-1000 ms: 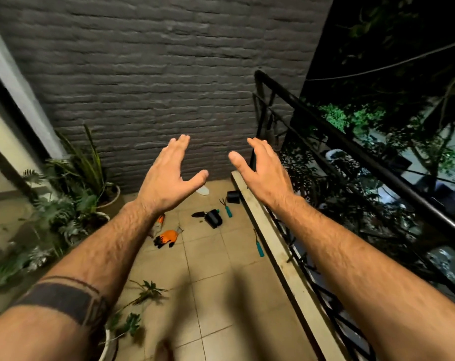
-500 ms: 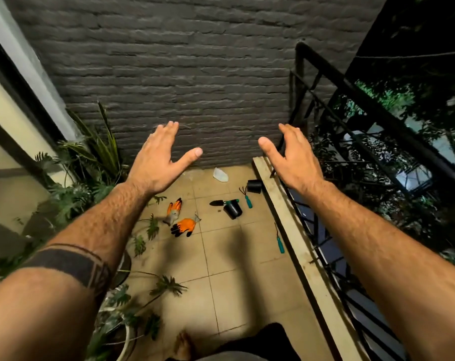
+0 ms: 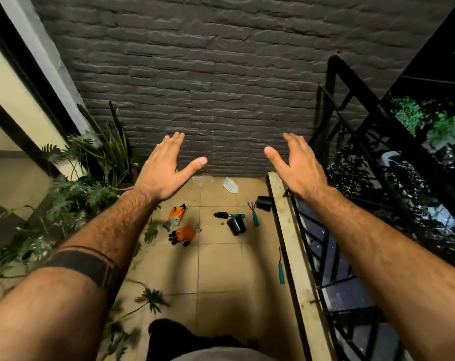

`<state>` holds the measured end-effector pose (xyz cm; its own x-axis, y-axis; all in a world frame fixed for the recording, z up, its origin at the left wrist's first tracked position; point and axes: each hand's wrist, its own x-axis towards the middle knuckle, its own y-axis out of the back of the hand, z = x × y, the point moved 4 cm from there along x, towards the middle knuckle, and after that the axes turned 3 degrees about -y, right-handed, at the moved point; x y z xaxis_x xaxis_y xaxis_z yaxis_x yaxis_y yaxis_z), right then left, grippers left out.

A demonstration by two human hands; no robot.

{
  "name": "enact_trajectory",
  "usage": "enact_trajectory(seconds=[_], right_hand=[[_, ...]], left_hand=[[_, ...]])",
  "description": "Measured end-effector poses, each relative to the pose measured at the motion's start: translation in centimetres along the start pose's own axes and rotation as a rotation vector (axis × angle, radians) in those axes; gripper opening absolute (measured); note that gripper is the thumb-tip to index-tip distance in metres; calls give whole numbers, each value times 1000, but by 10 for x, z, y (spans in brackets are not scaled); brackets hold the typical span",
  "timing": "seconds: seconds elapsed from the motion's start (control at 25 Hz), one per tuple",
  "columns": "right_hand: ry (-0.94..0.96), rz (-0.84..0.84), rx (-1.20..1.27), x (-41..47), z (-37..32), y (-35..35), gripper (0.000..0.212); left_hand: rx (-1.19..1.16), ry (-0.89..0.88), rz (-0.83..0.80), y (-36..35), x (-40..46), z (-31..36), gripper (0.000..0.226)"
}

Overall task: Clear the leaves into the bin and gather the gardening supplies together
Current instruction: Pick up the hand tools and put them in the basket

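My left hand point(image 3: 166, 168) and my right hand point(image 3: 298, 165) are stretched out in front of me at chest height, fingers straight, holding nothing. Far below them on the tiled floor lie two orange gloves point(image 3: 180, 226), a black trowel point(image 3: 225, 215), a small hand rake point(image 3: 253, 213) with a teal handle, two black pots point(image 3: 236, 225) on their sides, and another teal-handled tool point(image 3: 281, 267) beside the curb. Green leaves point(image 3: 151, 231) lie on the tiles at the left. No bin is in view.
A dark brick wall closes the far end. A pale concrete curb point(image 3: 290, 243) with a black metal railing point(image 3: 356, 105) runs along the right. Potted plants point(image 3: 91, 188) crowd the left side. A whitish plastic bottle point(image 3: 230, 185) lies near the wall.
The camera has turned left and tilted down, so more floor and my legs show. Both hands have spread further apart and stay open.
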<state>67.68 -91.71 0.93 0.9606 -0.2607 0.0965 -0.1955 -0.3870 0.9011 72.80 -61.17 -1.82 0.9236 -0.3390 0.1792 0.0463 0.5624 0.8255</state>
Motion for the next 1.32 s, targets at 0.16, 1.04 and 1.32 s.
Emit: enact_trajectory(seconds=[0.16, 1.04, 1.32], right_hand=[[-5, -45, -39, 39, 30, -2, 84], [-217, -50, -96, 171, 277, -272, 85], [-339, -176, -218, 146, 454, -515, 83]], left_hand=[[-10, -7, -34, -37, 40, 16, 105], [-11, -105, -277, -400, 219, -112, 110], [40, -117, -336, -647, 231, -242, 88]])
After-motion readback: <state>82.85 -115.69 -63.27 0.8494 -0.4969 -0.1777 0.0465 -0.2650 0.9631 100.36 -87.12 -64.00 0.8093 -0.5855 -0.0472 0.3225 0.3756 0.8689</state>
